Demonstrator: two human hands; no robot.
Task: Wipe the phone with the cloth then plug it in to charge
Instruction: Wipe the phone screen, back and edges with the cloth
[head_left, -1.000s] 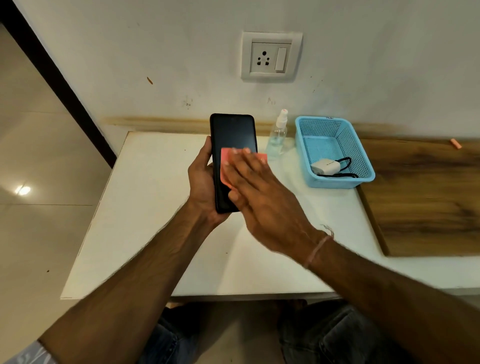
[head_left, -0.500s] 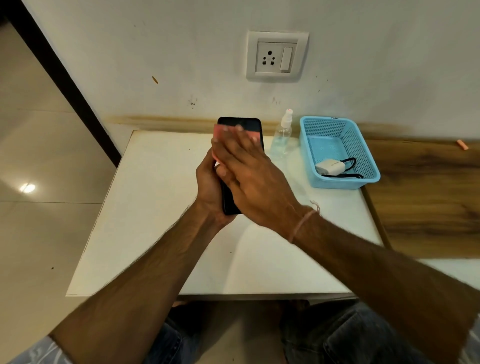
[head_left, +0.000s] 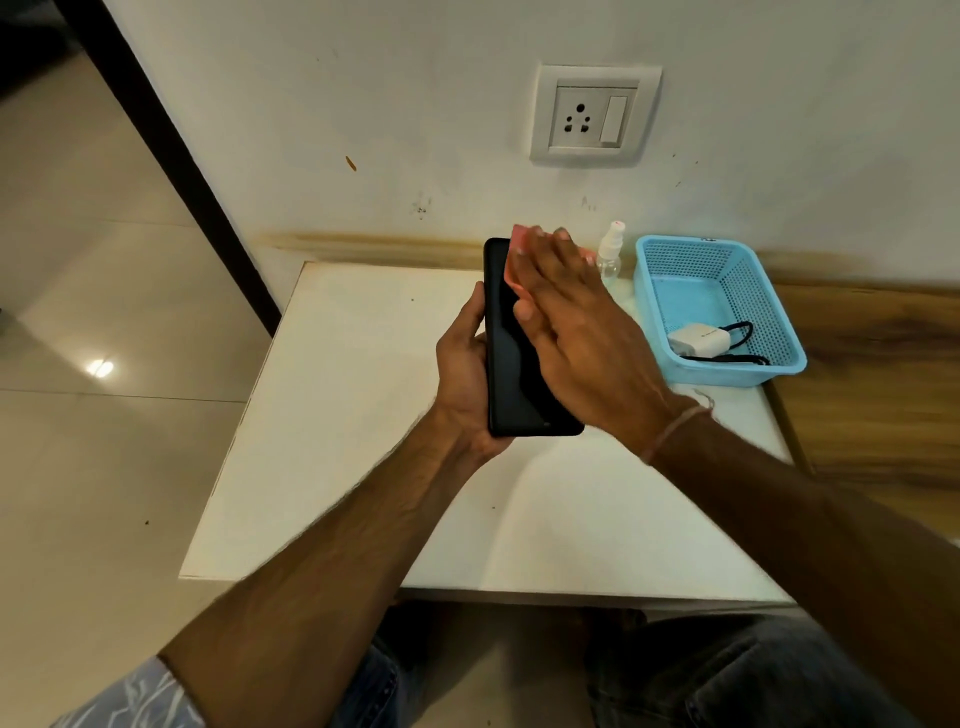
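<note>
Only one cam here, head-worn and wide-angle, tilted forward and down. It faces the wall (head_left: 415, 104) with the socket (head_left: 595, 115), white table (head_left: 337, 415) right underneath. Pretty close in: left hand (head_left: 462, 374) and right hand (head_left: 582, 332) dead center, knees (head_left: 727, 675) at the bottom edge.

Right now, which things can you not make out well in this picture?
All in the head view:
Cloth: mostly under the right hand; only its edges show.
Phone: the right side of the screen is covered by that hand.
Left hand: fingers hidden behind the phone.
Charger in the basket: cable ends too small to tell.
</note>
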